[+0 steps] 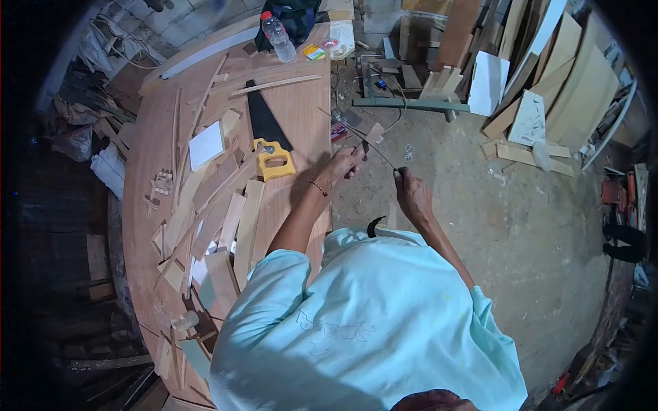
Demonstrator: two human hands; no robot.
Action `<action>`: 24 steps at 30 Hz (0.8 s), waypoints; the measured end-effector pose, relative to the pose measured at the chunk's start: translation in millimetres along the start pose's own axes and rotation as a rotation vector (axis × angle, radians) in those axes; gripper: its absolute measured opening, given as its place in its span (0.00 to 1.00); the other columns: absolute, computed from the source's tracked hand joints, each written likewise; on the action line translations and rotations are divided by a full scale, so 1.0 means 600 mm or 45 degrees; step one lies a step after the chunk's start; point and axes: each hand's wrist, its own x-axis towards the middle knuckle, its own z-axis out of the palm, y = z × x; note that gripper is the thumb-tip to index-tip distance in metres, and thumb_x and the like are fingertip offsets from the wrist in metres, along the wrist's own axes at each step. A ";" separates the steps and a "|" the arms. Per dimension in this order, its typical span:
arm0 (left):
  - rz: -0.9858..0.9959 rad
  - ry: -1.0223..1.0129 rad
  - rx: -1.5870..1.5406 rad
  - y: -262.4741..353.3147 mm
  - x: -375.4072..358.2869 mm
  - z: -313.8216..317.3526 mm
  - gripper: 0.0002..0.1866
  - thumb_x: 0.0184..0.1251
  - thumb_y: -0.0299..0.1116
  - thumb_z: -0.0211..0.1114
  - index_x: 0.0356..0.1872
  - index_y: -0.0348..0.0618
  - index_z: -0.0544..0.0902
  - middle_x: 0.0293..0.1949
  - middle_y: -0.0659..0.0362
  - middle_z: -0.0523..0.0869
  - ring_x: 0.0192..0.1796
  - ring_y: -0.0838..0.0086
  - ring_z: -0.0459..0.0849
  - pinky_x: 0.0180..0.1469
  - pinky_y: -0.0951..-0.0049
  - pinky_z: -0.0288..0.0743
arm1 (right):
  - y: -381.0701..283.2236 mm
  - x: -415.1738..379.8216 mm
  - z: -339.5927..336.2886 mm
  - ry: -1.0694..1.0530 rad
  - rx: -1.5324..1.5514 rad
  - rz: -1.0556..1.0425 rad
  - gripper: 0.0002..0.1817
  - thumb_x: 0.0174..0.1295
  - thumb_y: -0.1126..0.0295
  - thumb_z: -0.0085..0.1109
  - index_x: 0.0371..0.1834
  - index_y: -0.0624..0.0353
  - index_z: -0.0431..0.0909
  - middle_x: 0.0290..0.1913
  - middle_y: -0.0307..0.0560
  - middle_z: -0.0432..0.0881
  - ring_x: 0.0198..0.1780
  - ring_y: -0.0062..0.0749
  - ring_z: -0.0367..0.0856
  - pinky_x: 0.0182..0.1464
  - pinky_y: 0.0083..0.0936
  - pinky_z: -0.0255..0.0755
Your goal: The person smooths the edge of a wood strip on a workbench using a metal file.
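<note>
My left hand [345, 164] is closed near the right edge of the plywood table, with a beaded bracelet on its wrist. It grips a thin dark strip [381, 158] together with a small flat tan piece [374, 133], whose material I cannot make out. My right hand [413, 193] is closed on the strip's near end, in front of my body. The strip slants up and leftward from there, past my left hand. Left of my left hand, a handsaw [266, 122] with a yellow handle lies flat on the table.
Wood offcuts [223, 205] and a white tile-like piece [207, 145] cover much of the plywood table [147, 240]. A water bottle [278, 38] stands at its far end beside a dark bag [295, 20]. Boards [531, 116] lean at the back right above the concrete floor [534, 253].
</note>
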 end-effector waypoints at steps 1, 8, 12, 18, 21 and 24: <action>-0.009 -0.026 -0.076 0.000 -0.003 0.000 0.13 0.58 0.43 0.48 0.27 0.44 0.69 0.14 0.68 0.67 0.14 0.86 0.63 0.15 0.87 0.56 | -0.001 -0.002 -0.001 0.017 0.029 -0.032 0.12 0.55 0.63 0.42 0.31 0.60 0.67 0.18 0.58 0.72 0.21 0.51 0.72 0.22 0.39 0.64; 0.096 -0.113 -0.390 0.017 -0.060 0.032 0.12 0.60 0.41 0.46 0.28 0.43 0.69 0.13 0.68 0.64 0.13 0.85 0.61 0.15 0.87 0.57 | -0.011 -0.024 -0.022 -0.005 0.251 -0.044 0.12 0.57 0.64 0.39 0.32 0.63 0.66 0.17 0.61 0.70 0.21 0.53 0.70 0.22 0.39 0.62; 0.154 0.019 -0.097 0.013 -0.078 0.040 0.14 0.60 0.44 0.45 0.28 0.43 0.70 0.13 0.67 0.66 0.13 0.85 0.63 0.15 0.87 0.58 | -0.003 -0.050 -0.014 0.041 0.329 0.041 0.13 0.58 0.63 0.38 0.31 0.62 0.66 0.16 0.60 0.69 0.21 0.54 0.70 0.23 0.39 0.61; 0.194 0.106 0.137 0.004 -0.111 0.060 0.19 0.60 0.48 0.41 0.28 0.42 0.71 0.13 0.66 0.67 0.13 0.85 0.64 0.15 0.87 0.58 | 0.002 -0.117 -0.010 0.113 0.382 0.137 0.14 0.59 0.60 0.35 0.33 0.60 0.65 0.16 0.59 0.69 0.21 0.53 0.69 0.22 0.39 0.60; 0.166 0.069 0.098 -0.008 -0.128 0.063 0.17 0.61 0.45 0.40 0.25 0.42 0.70 0.12 0.66 0.67 0.12 0.86 0.63 0.14 0.87 0.58 | -0.009 -0.142 -0.013 0.063 0.315 0.175 0.14 0.59 0.60 0.35 0.33 0.60 0.65 0.16 0.58 0.69 0.21 0.52 0.69 0.23 0.39 0.60; 0.308 0.123 0.249 -0.023 -0.141 0.060 0.15 0.61 0.44 0.43 0.29 0.43 0.71 0.13 0.66 0.68 0.13 0.85 0.65 0.15 0.86 0.60 | -0.014 -0.159 -0.012 0.074 0.330 0.107 0.14 0.59 0.60 0.35 0.32 0.61 0.65 0.17 0.58 0.70 0.22 0.52 0.69 0.23 0.39 0.60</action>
